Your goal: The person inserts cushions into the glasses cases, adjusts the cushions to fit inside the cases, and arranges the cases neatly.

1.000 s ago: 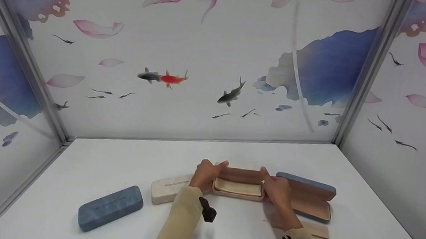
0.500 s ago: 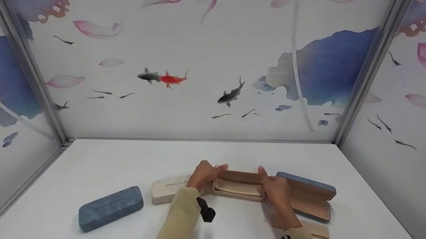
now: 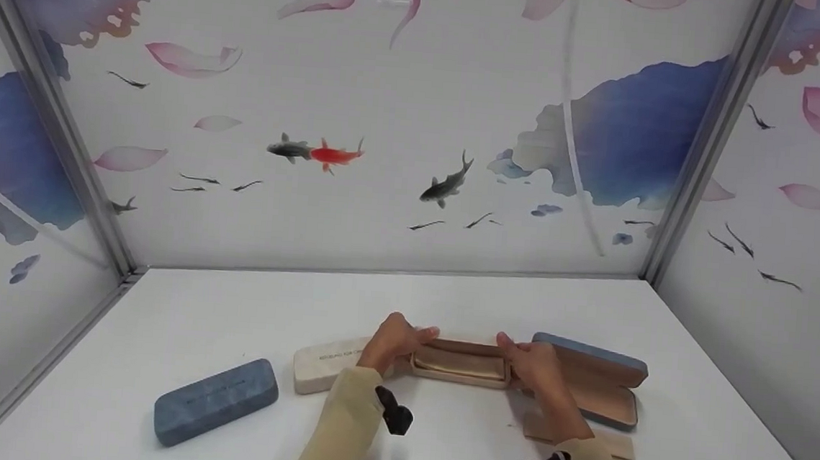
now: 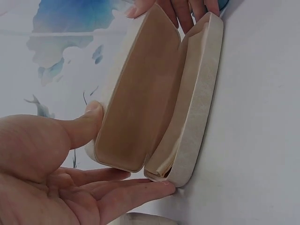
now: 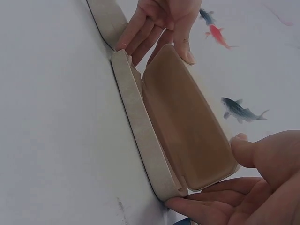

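Observation:
A cream glasses case [image 3: 461, 379] stands partly open at the middle of the table, its tan-lined lid [image 4: 140, 93] tilted up at the back. A folded beige cloth [image 3: 462, 364] lies in its base. My left hand [image 3: 392, 340] grips the left end, thumb on the lid and fingers along the base's end. At the other end my right hand [image 3: 539, 367] holds it the same way, its thumb [image 5: 241, 145] against the lid's outer side. The case's back is hidden from the head view.
Left of it lies a closed cream glasses case [image 3: 321, 368], and further left a closed blue case [image 3: 216, 400]. An open blue case [image 3: 604, 395] is close on the right, with a folded beige cloth [image 3: 615, 446] in front. Printed wall panels [image 3: 380, 242] enclose the table.
The lid of the cream case has come down and forward, with both thumbs lowering along with it. The base and the other cases have stayed in place.

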`<state>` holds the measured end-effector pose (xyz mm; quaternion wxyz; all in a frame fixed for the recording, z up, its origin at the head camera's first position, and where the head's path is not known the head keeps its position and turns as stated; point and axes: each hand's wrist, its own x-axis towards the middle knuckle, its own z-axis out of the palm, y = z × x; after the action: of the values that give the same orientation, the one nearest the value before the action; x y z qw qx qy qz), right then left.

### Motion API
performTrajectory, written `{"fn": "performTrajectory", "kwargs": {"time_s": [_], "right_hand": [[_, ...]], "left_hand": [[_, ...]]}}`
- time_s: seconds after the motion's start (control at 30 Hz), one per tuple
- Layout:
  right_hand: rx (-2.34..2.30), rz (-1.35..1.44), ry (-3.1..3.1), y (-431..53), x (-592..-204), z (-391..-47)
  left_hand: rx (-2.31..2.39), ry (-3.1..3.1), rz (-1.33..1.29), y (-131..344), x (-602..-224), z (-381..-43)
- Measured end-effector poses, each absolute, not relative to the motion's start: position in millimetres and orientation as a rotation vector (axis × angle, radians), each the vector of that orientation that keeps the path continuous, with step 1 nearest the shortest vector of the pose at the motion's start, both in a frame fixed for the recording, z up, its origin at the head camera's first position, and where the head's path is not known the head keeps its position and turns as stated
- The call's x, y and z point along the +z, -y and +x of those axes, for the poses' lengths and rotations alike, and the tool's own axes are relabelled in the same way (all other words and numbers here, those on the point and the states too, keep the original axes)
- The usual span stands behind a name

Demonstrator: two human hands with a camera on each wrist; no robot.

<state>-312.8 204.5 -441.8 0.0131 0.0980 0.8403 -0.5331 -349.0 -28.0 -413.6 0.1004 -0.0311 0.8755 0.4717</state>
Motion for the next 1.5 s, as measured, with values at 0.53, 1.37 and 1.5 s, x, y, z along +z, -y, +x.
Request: {"fn": "performTrajectory", "kwargs": {"time_s": [0.53, 1.37, 1.5], "right_hand": [[-1.621, 0.243, -2.675, -206.5, -440.5, -313.6], [-1.677, 0.353, -2.557, -208.3, -446.7, -311.0], [-1.654, 0.331, -2.589, -209.2, -448.0, -310.7]], "left_hand": [[1.409, -2.615, 0.055, 38.0, -420.3, -350.0], [1.334, -2.705, 0.146, 43.7, -436.1, -349.0], [1.415, -2.656, 0.14, 44.2, -437.4, -346.6]]}}
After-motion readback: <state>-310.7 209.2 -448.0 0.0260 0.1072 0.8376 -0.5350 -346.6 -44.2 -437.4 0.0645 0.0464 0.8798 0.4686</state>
